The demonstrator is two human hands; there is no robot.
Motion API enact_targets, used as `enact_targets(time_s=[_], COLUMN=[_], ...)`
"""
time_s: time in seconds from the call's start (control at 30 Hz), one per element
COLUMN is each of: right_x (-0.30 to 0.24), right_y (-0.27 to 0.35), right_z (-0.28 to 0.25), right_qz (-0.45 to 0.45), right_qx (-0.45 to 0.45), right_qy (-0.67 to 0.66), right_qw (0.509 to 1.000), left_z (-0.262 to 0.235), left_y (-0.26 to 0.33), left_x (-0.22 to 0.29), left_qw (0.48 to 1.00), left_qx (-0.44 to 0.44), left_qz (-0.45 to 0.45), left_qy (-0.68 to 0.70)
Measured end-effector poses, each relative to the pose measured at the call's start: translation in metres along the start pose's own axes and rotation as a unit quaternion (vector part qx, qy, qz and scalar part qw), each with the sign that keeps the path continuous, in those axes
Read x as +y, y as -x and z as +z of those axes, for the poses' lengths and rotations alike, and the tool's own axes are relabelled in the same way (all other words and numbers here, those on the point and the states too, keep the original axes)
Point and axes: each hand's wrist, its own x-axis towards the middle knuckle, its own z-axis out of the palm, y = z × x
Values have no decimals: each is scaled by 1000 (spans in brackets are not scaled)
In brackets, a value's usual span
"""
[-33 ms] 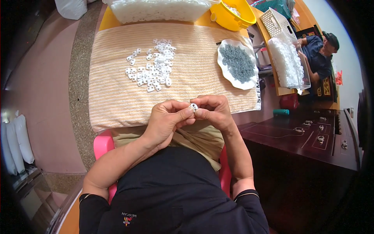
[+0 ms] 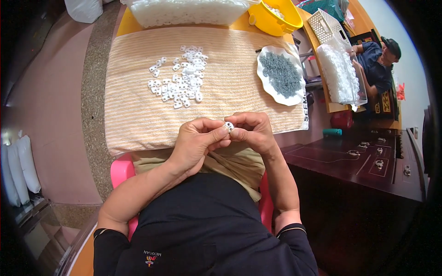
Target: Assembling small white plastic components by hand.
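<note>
Head view shows the left hand and right hand pinching one small white plastic piece between their fingertips above the striped towel, while a loose pile of white pieces there looks yet unhandled.

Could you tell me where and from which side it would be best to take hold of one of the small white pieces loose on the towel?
Probably a stray piece at the pile's left edge, pinched across its short sides from above: it lies flat on the striped towel, apart from its neighbours, leaving fingertips room.
</note>
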Motion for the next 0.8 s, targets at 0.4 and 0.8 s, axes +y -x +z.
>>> enact_targets(time_s=[0.4,0.8], right_x=[-7,-15], right_y=[-3,1], right_z=[6,18], right_qz=[-32,-42], right_qx=[0,3], right_qy=[56,52], right_qw=[998,998], left_z=[0,-1], left_y=[-5,0], left_x=[7,4], left_qw=[998,997], left_qx=[-54,-79], left_qz=[-24,5], left_qy=[15,-16])
